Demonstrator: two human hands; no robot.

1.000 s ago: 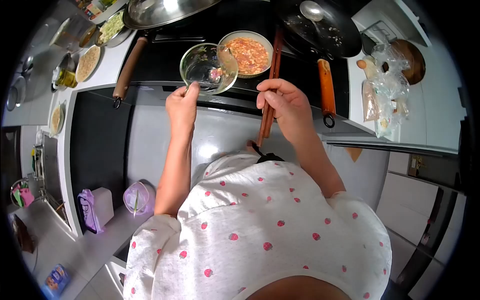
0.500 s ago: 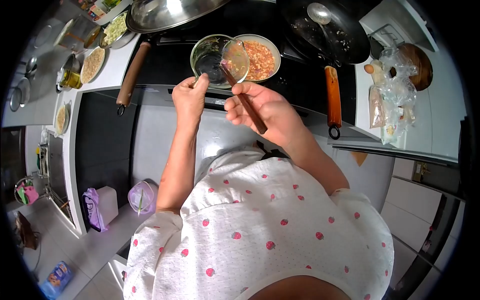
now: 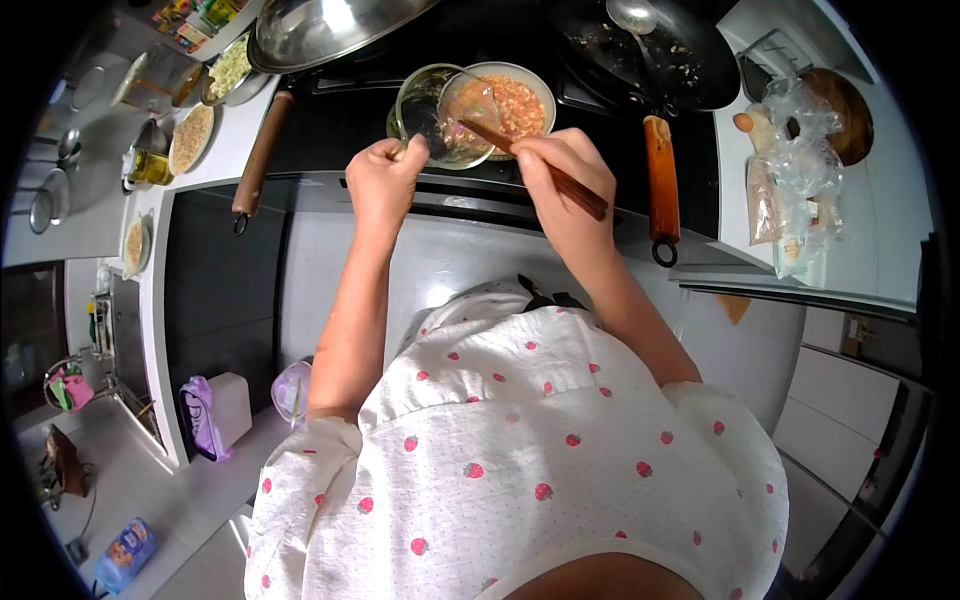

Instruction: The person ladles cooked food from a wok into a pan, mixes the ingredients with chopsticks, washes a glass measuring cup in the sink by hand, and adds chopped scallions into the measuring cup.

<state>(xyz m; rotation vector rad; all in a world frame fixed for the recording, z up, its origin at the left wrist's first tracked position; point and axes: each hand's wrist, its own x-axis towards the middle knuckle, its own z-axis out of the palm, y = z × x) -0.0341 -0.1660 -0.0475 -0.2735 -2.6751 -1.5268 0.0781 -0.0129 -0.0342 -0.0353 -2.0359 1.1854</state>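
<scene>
My left hand [image 3: 385, 180] is closed on the near-left edge of a clear glass bowl [image 3: 412, 108], which is tilted to the right. Bits of food cling to the inside of its glass. Wooden chopsticks [image 3: 578, 192] are gripped in my right hand [image 3: 572, 165], their tips at the glass bowl's right side. Partly behind that side stands a pale round bowl [image 3: 551, 100] on the stove, holding a reddish chopped mixture [image 3: 518, 105]. The glass overlaps the round bowl's left part; whether the two touch I cannot tell.
A lidded pan's brown handle [image 3: 263, 160] juts toward me at left. On the right sits a black wok [image 3: 700, 75] with a ladle [image 3: 632, 14] and wooden handle [image 3: 660, 175]. Plastic bags [image 3: 805, 170] and an egg [image 3: 743, 122] lie on the right counter; a plate of chopped food [image 3: 190, 140] stands left.
The glass bowl has shifted right and tipped further toward the round bowl. My right hand has moved up and right, turning over so its back shows, still with the chopsticks.
</scene>
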